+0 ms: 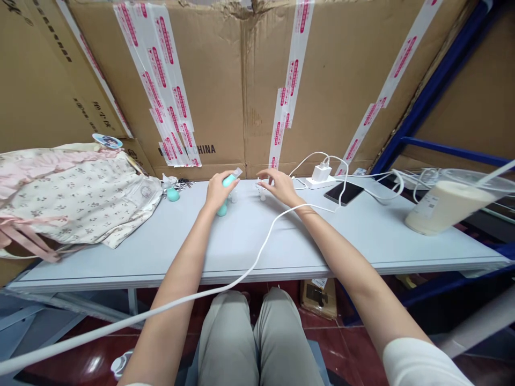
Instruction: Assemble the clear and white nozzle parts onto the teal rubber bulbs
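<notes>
My left hand (218,188) is closed round a teal tool (230,180) with a translucent flat tip that points up and right. Just below that hand a teal bulb (221,209) shows on the table, partly hidden by the fingers. A small clear piece (234,197) lies beside it. My right hand (279,186) hovers to the right, its thumb and fingers curved but apart. Under its fingertips stand small clear plastic pieces (262,194), hard to make out; I see nothing firmly held there.
A floral cloth bag (80,193) lies at the left, next to another teal bulb (173,194) and some keys (185,184). On the right are a phone (344,193), a charger (321,172) and a drink cup (446,206). A white cable (265,244) crosses in front; cardboard (217,86) stands behind.
</notes>
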A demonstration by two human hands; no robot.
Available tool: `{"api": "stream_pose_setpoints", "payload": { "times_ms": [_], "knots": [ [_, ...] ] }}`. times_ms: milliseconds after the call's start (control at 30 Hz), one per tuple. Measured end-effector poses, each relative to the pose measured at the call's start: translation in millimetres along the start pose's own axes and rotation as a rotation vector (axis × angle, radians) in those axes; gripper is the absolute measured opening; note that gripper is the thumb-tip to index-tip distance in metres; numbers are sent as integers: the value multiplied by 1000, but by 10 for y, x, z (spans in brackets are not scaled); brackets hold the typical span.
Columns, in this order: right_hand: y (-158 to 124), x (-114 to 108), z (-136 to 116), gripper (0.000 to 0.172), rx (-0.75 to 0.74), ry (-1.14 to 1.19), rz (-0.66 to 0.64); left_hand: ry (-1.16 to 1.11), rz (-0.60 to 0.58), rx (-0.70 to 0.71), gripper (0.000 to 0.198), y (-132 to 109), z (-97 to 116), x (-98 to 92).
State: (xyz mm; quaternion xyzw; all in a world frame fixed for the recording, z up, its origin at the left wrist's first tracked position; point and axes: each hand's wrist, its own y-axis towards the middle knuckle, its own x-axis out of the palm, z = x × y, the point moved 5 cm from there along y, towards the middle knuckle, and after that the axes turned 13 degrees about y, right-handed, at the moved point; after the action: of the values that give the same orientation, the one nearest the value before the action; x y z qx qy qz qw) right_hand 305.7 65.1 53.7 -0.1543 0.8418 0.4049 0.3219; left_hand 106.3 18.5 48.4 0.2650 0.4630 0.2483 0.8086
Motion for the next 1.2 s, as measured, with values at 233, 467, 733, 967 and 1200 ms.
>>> {"api": "stream_pose_setpoints", "payload": {
  "times_ms": [233, 467, 733, 967, 1200],
  "knots": [
    [-44, 68, -427, 31, -231, 52, 137, 75, -130, 167, 30, -91, 333, 94],
    [-50, 90, -335, 30, -286, -236, 115, 130, -186, 209, 30, -116, 361, 125],
    [-40, 117, -381, 31, -358, -373, 0, 290, -198, 302, 29, -150, 404, 127],
    [-7, 176, -332, 23, -263, -304, -67, 358, -226, 347, 31, -160, 403, 139],
    [17, 146, -238, 17, -63, -19, -91, 386, -252, 408, 33, -169, 407, 175]
  ]
}}
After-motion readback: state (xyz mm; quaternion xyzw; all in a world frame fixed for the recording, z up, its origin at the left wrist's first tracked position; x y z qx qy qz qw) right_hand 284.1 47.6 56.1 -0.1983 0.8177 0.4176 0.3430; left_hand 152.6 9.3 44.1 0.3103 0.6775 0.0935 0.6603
